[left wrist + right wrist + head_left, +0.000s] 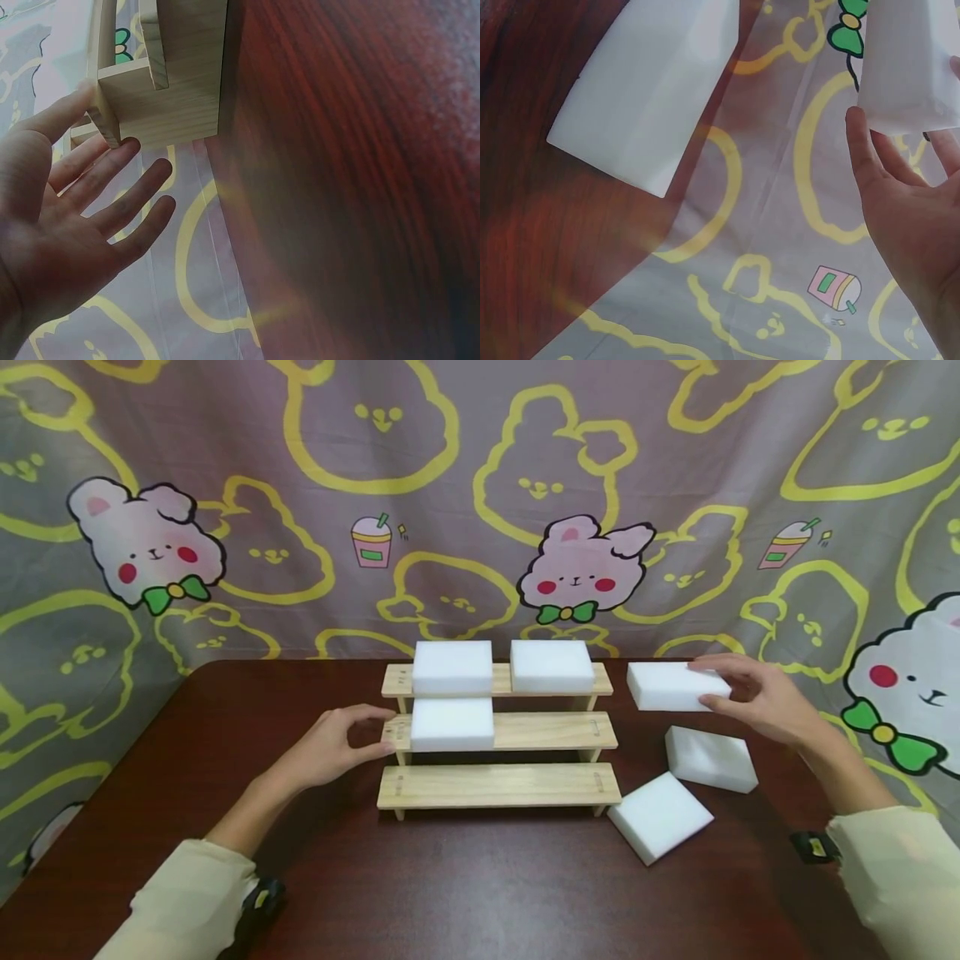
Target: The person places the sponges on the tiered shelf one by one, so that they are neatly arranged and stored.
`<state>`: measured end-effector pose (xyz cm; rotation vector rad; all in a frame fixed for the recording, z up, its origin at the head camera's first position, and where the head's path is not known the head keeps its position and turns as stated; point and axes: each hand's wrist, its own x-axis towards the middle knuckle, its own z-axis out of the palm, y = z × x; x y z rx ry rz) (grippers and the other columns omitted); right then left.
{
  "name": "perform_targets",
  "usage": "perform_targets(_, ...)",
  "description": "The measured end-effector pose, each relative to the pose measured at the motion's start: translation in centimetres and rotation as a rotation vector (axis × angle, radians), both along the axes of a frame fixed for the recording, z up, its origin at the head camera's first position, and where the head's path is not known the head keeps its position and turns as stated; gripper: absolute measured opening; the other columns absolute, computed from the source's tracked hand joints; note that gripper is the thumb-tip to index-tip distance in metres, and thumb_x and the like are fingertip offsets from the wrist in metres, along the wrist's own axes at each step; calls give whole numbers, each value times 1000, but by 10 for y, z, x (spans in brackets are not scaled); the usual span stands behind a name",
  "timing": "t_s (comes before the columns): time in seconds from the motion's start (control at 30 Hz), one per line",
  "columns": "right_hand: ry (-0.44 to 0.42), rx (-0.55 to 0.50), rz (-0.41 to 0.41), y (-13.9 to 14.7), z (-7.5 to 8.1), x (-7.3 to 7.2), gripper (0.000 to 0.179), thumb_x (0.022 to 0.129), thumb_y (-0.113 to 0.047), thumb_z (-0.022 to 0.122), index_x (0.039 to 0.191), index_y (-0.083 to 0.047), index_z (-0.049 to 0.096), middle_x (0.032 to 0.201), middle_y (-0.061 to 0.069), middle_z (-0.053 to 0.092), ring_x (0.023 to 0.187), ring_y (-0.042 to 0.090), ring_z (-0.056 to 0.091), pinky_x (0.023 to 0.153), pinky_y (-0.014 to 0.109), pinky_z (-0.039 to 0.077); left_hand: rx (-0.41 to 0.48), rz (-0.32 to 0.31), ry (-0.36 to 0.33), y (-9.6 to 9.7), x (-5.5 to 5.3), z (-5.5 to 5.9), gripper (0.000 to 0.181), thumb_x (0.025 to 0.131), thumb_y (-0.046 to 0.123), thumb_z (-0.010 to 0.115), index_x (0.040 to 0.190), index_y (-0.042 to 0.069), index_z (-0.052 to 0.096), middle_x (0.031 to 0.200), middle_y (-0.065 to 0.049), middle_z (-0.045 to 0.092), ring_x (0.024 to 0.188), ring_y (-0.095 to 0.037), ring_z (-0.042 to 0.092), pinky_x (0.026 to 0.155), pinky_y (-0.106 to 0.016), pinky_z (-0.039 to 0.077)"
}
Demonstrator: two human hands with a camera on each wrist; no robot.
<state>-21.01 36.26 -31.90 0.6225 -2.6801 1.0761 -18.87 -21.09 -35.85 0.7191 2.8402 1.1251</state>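
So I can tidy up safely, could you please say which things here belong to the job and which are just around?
Likely part of the job:
rack, pinched by the left grip
three shelved blocks
block in the right grip
two loose blocks

Just around:
table, merely supporting
curtain behind

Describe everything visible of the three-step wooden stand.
The stand is pale and grained, like bare wood: three long, narrow boards on short legs, rising stepwise away from the head camera. It stands upright on the dark reddish table. Two white blocks lie on the top board, another toward the left of the middle board; the bottom board is bare. The left hand grips the middle board's left end.
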Motion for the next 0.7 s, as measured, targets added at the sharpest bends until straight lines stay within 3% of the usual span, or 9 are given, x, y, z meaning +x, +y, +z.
perform_targets(0.23,-35,-48,-42,-1,4,3,45,89,0,78,132,1,66,123,-22,57,96,2,59,76,12,50,1,7,-13,0,0,1,49,93,19,80,133,-4,66,132,-21,67,126,-43,60,105,-63,46)
perform_targets(0.47,-6,-93,27,-2,8,6,43,88,6,77,129,1,66,123,-16,60,95,0,63,78,10,52,2,12,-16,0,0,2,48,93,19,81,133,-3,66,132,-20,67,126,-43,59,105,-63,45)
perform_targets(0.7,37,-121,13,-6,11,12,47,81,14,78,125,3,69,121,-14,65,96,3,63,77,11,51,0,15,-18,0,1,1,49,93,20,80,134,-2,66,133,-20,67,127,-43,59,105,-63,45)
